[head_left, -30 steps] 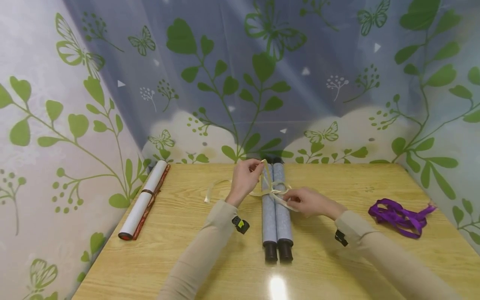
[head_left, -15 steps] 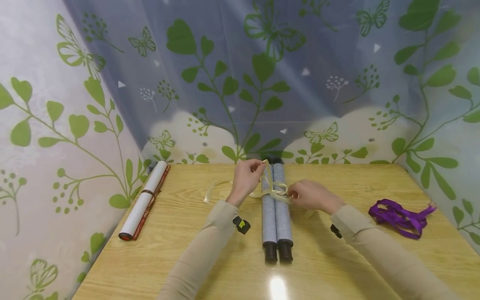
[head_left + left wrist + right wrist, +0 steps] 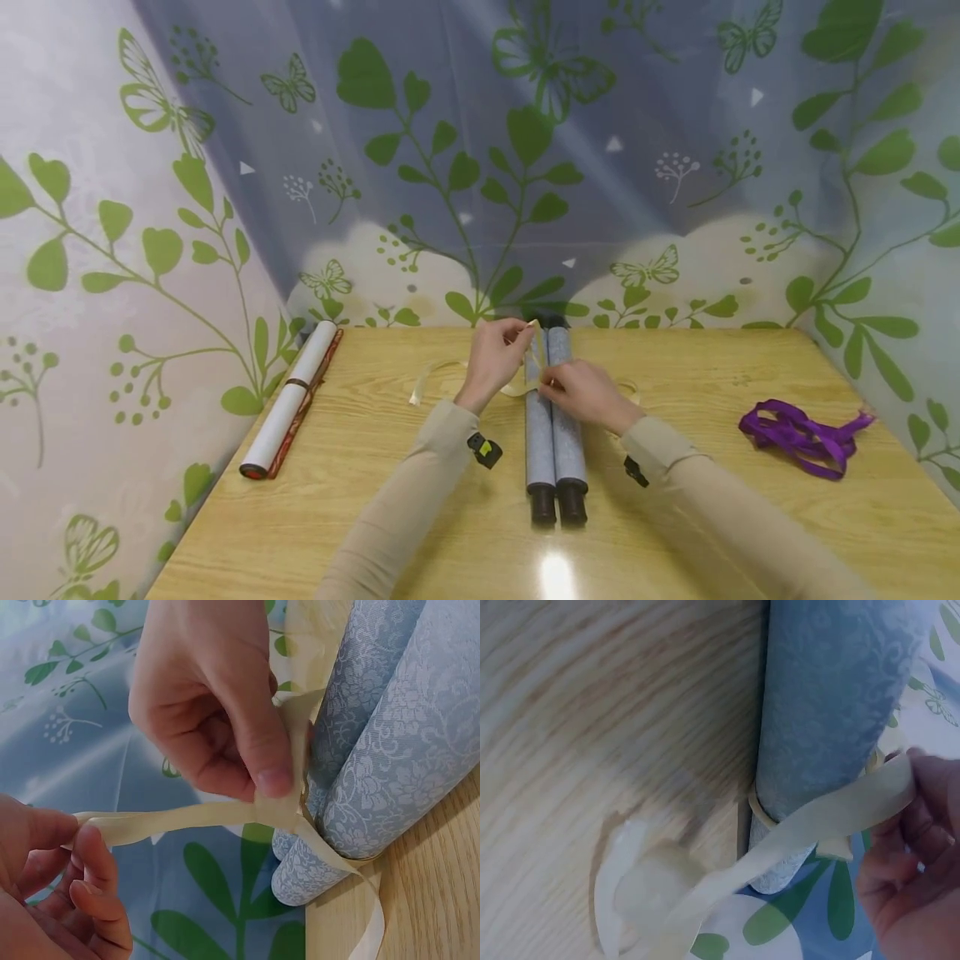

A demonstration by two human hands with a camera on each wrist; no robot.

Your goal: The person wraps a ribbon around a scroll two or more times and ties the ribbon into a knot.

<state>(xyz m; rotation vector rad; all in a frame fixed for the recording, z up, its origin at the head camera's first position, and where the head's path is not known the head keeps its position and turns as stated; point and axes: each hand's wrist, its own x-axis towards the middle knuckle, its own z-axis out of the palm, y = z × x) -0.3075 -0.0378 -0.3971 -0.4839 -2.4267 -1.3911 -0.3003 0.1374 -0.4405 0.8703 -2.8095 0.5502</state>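
Leafy cloth (image 3: pixel 420 200) backs the table (image 3: pixel 480 533); two scrolls (image 3: pixel 540 442) point from far edge toward near, left hand (image 3: pixel 489 358) pinching ribbon (image 3: pixel 176 823) above them, right hand (image 3: pixel 590 392) pinching it slightly nearer.

- Across the top and centre, a blue-grey backdrop (image 3: pixel 637 200) printed with green leafy stems, butterflies and small white triangles, paler along its bottom edge.
- At the left, a pale panel (image 3: pixel 75 433) with similar green sprigs; at the far right, another pale stretch (image 3: pixel 896 267).
- Below, a yellowish wood-grain table (image 3: pixel 690 358).
- At bottom centre, a white glare (image 3: pixel 557 575) on the tabletop.
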